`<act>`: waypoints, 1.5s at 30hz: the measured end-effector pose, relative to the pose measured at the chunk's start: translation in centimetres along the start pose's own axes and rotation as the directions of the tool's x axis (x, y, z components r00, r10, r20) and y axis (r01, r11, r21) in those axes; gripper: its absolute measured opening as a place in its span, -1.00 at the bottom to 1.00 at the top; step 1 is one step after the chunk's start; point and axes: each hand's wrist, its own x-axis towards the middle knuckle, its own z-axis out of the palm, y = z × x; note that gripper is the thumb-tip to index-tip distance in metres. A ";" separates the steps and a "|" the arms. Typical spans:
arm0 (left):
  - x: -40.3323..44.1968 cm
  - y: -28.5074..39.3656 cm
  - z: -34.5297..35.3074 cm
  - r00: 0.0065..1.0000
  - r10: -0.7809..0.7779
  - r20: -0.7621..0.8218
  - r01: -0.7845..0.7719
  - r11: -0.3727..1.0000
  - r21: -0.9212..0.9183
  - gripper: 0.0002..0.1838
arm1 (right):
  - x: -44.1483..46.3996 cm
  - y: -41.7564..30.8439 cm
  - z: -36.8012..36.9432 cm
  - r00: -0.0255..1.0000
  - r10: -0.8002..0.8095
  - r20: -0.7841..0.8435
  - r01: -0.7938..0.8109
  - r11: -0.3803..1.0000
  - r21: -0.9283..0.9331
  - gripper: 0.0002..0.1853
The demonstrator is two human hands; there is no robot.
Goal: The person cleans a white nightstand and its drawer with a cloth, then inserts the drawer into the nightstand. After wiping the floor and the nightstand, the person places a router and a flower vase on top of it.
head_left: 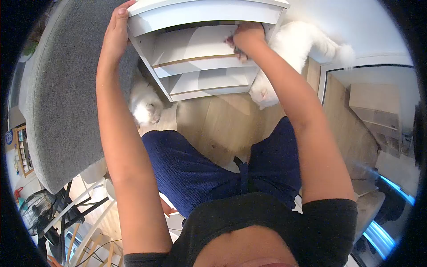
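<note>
A white shelf unit (209,14) stands in front of me, with two open shelf levels under its top. At its upper left corner my left hand (116,31) is closed on the edge, thumb on top and the other fingers partly hidden. My right hand (249,38) reaches into the upper compartment at the right side, above the upper shelf (195,44). Its fingers are curled round a small dark and reddish thing (230,41), too blurred to name. The lower shelf (209,81) shows bare white board.
One white cat (289,49) stands against the unit's right side, head low. Another white cat (147,107) is on the floor at the left, beside a grey sofa (71,89). A black fan (38,207) stands at lower left. A glossy panel (369,111) is at right.
</note>
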 end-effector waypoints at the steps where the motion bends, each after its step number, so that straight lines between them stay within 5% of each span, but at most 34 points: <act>1: -0.1 0.1 0.0 1.000 -0.010 0.004 0.010 1.000 0.027 -0.44 | -2.3 0.5 -0.4 0.987 -0.149 -0.062 0.144 0.986 -0.088 -0.57; 5: -0.2 -0.6 0.3 0.999 0.035 -0.003 -0.035 0.999 0.021 -0.44 | -10.8 2.7 -0.1 0.875 -0.313 -0.369 0.328 0.944 -0.022 -0.70; 7: -0.1 -0.3 0.3 1.000 0.021 0.002 -0.022 0.999 0.026 -0.44 | -15.1 3.0 0.5 0.972 -0.168 -0.165 0.207 0.943 0.261 -0.68; 8: -0.1 -0.3 0.2 1.000 0.005 0.004 -0.005 0.999 0.031 -0.44 | -15.8 3.1 0.4 0.972 -0.170 -0.164 0.209 0.943 0.259 -0.68; 10: 0.0 -0.6 0.0 0.999 0.028 0.020 -0.029 0.999 0.029 -0.44 | -17.2 3.0 0.6 0.960 -0.049 0.277 -0.064 0.921 0.384 -0.68; 12: 1.4 -3.1 -1.0 0.997 0.061 0.038 -0.062 0.998 0.030 -0.44 | -17.7 2.4 1.8 0.965 -0.038 0.259 -0.118 0.818 0.563 -0.68; 13: 3.4 -6.6 -3.3 0.983 -0.176 0.054 0.184 0.929 -0.321 -0.45 | -17.4 2.1 2.2 0.974 -0.018 0.226 -0.153 0.681 0.716 -0.67; 14: 3.2 -6.4 -3.3 0.954 -0.283 0.102 0.297 0.828 -0.476 -0.45 | -16.8 1.4 1.7 0.975 -0.023 0.222 -0.148 0.677 0.721 -0.67; 15: 3.0 -6.0 -3.3 0.911 -0.386 0.147 0.391 0.688 -0.612 -0.45 | -15.9 0.2 0.4 0.998 0.015 -0.068 0.034 0.744 0.667 -0.70; 17: -1.2 2.5 0.9 0.997 -0.078 -0.016 0.077 0.994 -0.073 -0.48 | -13.9 -1.7 -1.6 0.789 0.013 -0.614 0.299 0.865 0.403 -0.74; 18: -0.7 1.4 0.7 0.997 -0.079 -0.014 0.078 0.994 -0.072 -0.48 | -12.5 -1.8 -1.0 0.790 0.015 -0.612 0.297 0.865 0.405 -0.74; 20: 0.8 -1.3 0.0 1.000 0.004 0.029 -0.004 1.000 0.010 -0.43 | -8.8 -1.3 0.3 0.746 -0.113 -0.656 0.150 0.989 0.000 -0.70; 21: 0.7 -0.9 0.4 0.999 0.009 0.031 -0.009 1.000 0.006 -0.43 | -8.2 -1.2 0.2 0.745 -0.111 -0.658 0.145 0.989 -0.004 -0.70; 23: 0.1 -0.3 0.5 1.000 0.000 -0.010 0.000 1.000 0.029 -0.43 | -6.7 -1.0 -0.3 0.993 -0.057 -0.101 0.062 0.997 0.042 -0.69; 26: -0.8 0.8 0.7 1.000 -0.016 -0.010 0.017 0.999 0.042 -0.41 | -2.6 -0.5 -0.1 0.989 -0.042 0.141 0.026 0.993 0.113 -0.69; 27: -0.5 0.4 0.9 1.000 -0.012 -0.007 0.013 0.999 0.036 -0.41 | -0.3 -0.9 1.3 0.989 -0.036 0.140 0.021 0.994 0.108 -0.69; 28: -0.3 -0.6 0.6 1.000 0.019 -0.012 -0.019 0.999 0.044 -0.42 | 2.1 -2.0 3.8 0.980 0.148 -0.130 -0.111 0.960 0.257 -0.69; 29: -0.2 -1.0 0.5 0.998 0.053 -0.017 -0.052 0.997 0.055 -0.42 | 3.1 -2.4 5.2 0.864 0.354 -0.358 -0.184 0.884 0.429 -0.68; 32: -0.9 0.3 0.8 0.999 0.007 -0.048 -0.001 0.994 0.107 -0.43 | 3.4 -2.0 4.9 0.885 0.295 -0.360 -0.112 0.885 0.452 -0.68; 34: -0.9 0.1 0.6 1.000 0.004 -0.026 -0.002 0.996 0.085 -0.38 | -0.3 -2.6 3.5 0.975 0.196 -0.102 -0.144 0.913 0.381 -0.68; 36: -0.7 -0.5 0.7 1.000 0.002 -0.001 -0.002 0.998 0.056 -0.34 | -5.5 -3.8 2.4 0.996 0.054 -0.071 -0.031 0.956 0.291 -0.70; 39: -1.1 -1.4 0.0 0.999 -0.028 0.016 0.026 0.995 0.101 -0.37 | -6.5 -3.5 1.9 0.984 0.111 0.142 -0.162 0.887 0.432 -0.73; 40: -1.4 -1.6 0.0 0.999 -0.012 0.042 0.009 0.998 0.066 -0.40 | -5.3 -3.5 5.3 0.986 0.103 -0.127 -0.064 0.957 0.283 -0.74; 45: -3.8 -3.5 0.1 0.997 0.011 0.073 -0.008 0.999 -0.037 -0.46 | -0.9 -3.3 10.2 0.924 0.318 -0.212 -0.216 0.892 0.397 -0.76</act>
